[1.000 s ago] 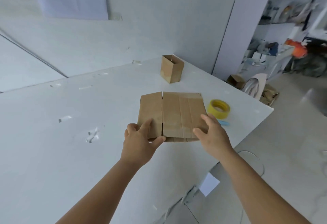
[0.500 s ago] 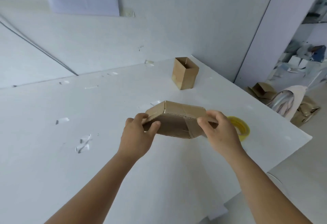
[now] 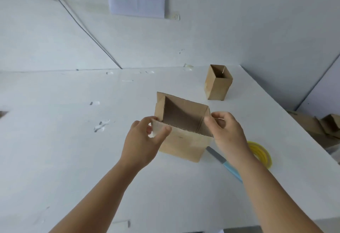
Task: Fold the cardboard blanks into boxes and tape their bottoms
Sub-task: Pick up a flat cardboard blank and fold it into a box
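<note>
The left hand pinches the near left corner of the cardboard box. Its thumb lies on the front of the box and its fingers curl behind the left side. The right hand grips the near right corner, with its thumb on the inside of the right wall and its fingers curled on the outside.

The box is pulled open into a square tube, and the open top faces up. Both hands hold it over the middle of the white table.

A knife with a blue handle lies on the table just under the right wrist. A yellow roll of tape lies beside it, partly hidden by the right arm.

1 more box, a small box, stands upright near the far right corner of the table, well apart from the hands. Its top is open too.
</note>
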`<state>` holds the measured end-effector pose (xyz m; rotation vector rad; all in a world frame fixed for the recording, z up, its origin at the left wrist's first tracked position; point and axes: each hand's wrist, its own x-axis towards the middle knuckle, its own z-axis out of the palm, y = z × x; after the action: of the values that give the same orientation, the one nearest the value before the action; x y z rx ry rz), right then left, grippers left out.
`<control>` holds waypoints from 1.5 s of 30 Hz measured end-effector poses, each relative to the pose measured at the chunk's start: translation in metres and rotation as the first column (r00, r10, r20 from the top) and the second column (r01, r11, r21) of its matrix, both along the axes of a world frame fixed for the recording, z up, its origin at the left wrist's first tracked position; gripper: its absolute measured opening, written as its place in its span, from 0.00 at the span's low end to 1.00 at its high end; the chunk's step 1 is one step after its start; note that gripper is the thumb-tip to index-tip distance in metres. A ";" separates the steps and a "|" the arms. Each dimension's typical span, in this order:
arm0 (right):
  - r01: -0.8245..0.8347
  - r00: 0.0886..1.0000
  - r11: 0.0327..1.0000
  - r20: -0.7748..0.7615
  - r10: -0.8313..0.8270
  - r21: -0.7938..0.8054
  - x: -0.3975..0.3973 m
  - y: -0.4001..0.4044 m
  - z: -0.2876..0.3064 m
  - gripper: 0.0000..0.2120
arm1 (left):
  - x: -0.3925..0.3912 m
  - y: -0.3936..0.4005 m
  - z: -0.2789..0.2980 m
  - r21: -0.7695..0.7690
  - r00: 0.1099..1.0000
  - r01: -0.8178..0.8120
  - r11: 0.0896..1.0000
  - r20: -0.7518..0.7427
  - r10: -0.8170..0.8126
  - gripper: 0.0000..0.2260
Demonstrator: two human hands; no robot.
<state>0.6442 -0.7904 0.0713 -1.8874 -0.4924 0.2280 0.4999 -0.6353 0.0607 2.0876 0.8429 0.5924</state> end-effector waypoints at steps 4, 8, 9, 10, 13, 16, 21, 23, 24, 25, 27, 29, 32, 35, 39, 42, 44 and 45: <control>-0.087 0.996 0.996 -0.011 0.087 0.037 -0.004 -0.006 -0.009 0.10 | -0.013 -0.014 -0.011 0.032 0.999 -0.031 0.999 -0.038 0.032 0.15; -0.154 0.986 0.981 -0.052 0.161 0.115 -0.012 -0.009 -0.022 0.11 | -0.021 -0.022 -0.021 0.011 0.997 -0.071 0.997 0.023 0.071 0.10; -0.161 0.984 0.977 -0.058 0.170 0.137 -0.013 -0.010 -0.027 0.13 | -0.022 -0.024 -0.023 0.029 0.996 -0.079 0.996 0.047 0.078 0.10; -0.163 0.984 0.975 -0.049 0.172 0.152 -0.014 -0.011 -0.031 0.14 | -0.023 -0.025 -0.024 0.049 0.994 -0.085 0.995 0.075 0.082 0.10; -0.200 0.979 0.971 0.065 0.193 0.129 -0.015 -0.012 -0.039 0.15 | -0.023 -0.029 -0.028 0.059 0.984 -0.100 0.993 0.154 0.090 0.12; -0.233 0.933 0.972 0.278 0.228 -0.014 -0.014 -0.014 -0.046 0.11 | -0.022 -0.032 -0.029 0.089 0.982 -0.103 0.991 0.166 0.087 0.08; -0.207 0.928 0.978 0.316 0.196 0.000 -0.010 -0.014 -0.048 0.08 | -0.015 -0.028 -0.029 0.077 0.984 -0.123 0.989 0.138 0.112 0.03; -0.160 0.948 0.987 0.278 0.153 0.002 -0.008 -0.011 -0.049 0.10 | -0.010 -0.025 -0.027 0.085 0.980 -0.142 0.986 0.153 0.128 0.06; -0.144 0.955 0.990 0.262 0.139 -0.001 -0.007 -0.009 -0.049 0.13 | -0.008 -0.023 -0.025 0.083 0.979 -0.148 0.985 0.156 0.134 0.08; -0.142 0.956 0.990 0.259 0.140 -0.011 -0.005 -0.007 -0.049 0.17 | -0.006 -0.020 -0.024 0.076 0.979 -0.148 0.986 0.152 0.135 0.10; -0.163 0.944 0.985 0.284 0.171 -0.052 -0.002 -0.003 -0.047 0.24 | -0.003 -0.014 -0.021 0.073 0.985 -0.128 0.989 0.122 0.119 0.16; -0.188 0.928 0.975 0.304 0.216 -0.118 0.002 0.001 -0.041 0.31 | -0.001 -0.008 -0.018 0.090 0.992 -0.100 0.991 0.085 0.093 0.22; -0.262 0.893 0.927 0.296 0.338 -0.267 0.010 0.008 -0.028 0.37 | 0.004 0.002 -0.015 0.098 0.999 -0.042 0.994 0.019 0.041 0.28; -0.331 0.856 0.822 0.219 0.468 -0.463 0.019 0.017 -0.016 0.40 | 0.008 0.012 -0.016 0.116 0.997 0.031 0.993 -0.077 -0.022 0.33; -0.366 0.833 0.712 0.131 0.538 -0.599 0.028 0.025 -0.008 0.41 | 0.014 0.020 -0.013 0.129 0.971 0.158 0.979 -0.199 -0.131 0.37; -0.291 0.816 0.708 0.219 0.534 -0.644 0.029 0.027 -0.004 0.36 | 0.019 0.024 -0.007 0.240 0.935 0.263 0.934 -0.302 -0.186 0.35; -0.213 0.796 0.731 0.319 0.515 -0.648 0.029 0.026 -0.003 0.28 | 0.021 0.025 -0.005 0.308 0.920 0.303 0.902 -0.343 -0.192 0.30; -0.192 0.780 0.730 0.349 0.520 -0.656 0.028 0.025 -0.004 0.23 | 0.021 0.024 -0.004 0.331 0.913 0.318 0.889 -0.358 -0.193 0.27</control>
<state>0.6727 -0.7658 0.0671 -2.4605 -1.3123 0.1400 0.5207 -0.6108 0.0563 2.6546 0.6345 0.2923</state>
